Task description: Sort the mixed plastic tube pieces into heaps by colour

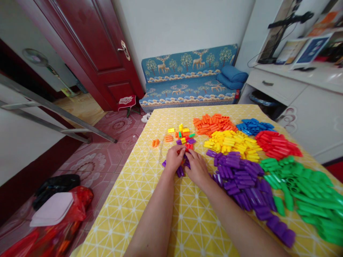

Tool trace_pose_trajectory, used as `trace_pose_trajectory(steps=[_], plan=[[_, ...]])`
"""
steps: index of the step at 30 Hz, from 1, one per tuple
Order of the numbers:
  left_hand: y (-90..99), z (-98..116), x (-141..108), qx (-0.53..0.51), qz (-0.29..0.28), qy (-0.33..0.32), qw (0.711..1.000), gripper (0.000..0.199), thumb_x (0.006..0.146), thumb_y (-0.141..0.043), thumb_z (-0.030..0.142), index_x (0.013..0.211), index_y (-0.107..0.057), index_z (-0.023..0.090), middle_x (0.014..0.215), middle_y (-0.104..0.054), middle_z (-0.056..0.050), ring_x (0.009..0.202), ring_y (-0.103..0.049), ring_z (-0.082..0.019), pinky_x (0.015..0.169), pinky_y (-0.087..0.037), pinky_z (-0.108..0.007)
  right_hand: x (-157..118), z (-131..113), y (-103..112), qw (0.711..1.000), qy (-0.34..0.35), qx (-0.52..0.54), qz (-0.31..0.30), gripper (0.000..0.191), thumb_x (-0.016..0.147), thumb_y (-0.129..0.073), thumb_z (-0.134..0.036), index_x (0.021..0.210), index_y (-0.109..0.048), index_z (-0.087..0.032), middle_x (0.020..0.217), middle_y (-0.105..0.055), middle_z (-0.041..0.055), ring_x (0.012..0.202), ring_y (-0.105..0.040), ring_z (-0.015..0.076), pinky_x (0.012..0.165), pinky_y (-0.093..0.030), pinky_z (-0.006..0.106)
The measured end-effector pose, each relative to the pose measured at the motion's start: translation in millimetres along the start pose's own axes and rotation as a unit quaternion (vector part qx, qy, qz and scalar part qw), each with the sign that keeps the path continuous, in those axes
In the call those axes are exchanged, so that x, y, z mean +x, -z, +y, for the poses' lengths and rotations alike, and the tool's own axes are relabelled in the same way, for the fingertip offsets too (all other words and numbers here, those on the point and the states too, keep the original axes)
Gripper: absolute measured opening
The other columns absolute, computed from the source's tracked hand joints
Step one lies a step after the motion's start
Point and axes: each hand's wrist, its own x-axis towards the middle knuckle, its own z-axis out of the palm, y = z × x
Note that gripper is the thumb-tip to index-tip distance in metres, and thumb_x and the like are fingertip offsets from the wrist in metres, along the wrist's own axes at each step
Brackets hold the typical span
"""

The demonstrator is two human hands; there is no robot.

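Curled left hand [174,157] and right hand [197,167] close over purple pieces [180,172], beside red pieces [189,146] on the yellow cloth [120,200]; couldn't tell any grip behind bent fingers; risked scattering the purple pile [241,175] through a sideways forearm brush!

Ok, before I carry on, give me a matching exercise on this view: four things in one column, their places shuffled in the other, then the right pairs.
Things
1. orange pile
2. purple pile
3. green pile
4. left hand

Places
A. reaching the picture's right edge
B. close by the small red pieces
C. between the yellow pile and the right arm
D. on the far side of the yellow pile, next to the blue pile

Pairs: 1-D, 2-C, 3-A, 4-B
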Motion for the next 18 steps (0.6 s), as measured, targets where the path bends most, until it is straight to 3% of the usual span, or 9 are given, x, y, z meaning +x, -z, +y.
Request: trace_pose_trajectory(steps=[9, 18], plan=[[3.0, 2, 0, 0.071, 0.017, -0.048, 0.996, 0.013, 0.084, -0.062, 0.018, 0.089, -0.074, 0.019, 0.095, -0.072, -0.006, 0.095, -0.064, -0.02, 0.091, -0.049, -0.036, -2, -3, 6, 1.0, -0.003, 0.011, 0.002, 0.047, 0.076, -0.059, -0.018, 0.123, -0.061, -0.015, 0.131, -0.054, 0.011, 0.116, -0.051, 0.0252, 0.103, -0.04, 0.036], [2.1, 1, 0, 0.078, -0.007, -0.039, 0.996, 0.013, 0.085, -0.06, 0.018, 0.088, -0.073, 0.02, 0.095, -0.073, -0.005, 0.092, -0.065, -0.019, 0.088, -0.05, -0.033, -2, -4, 12, 1.0, -0.023, -0.012, -0.007, 0.038, 0.08, -0.06, -0.017, 0.117, -0.065, -0.02, 0.113, -0.06, 0.0096, 0.108, -0.054, 0.0246, 0.097, -0.042, 0.035]])
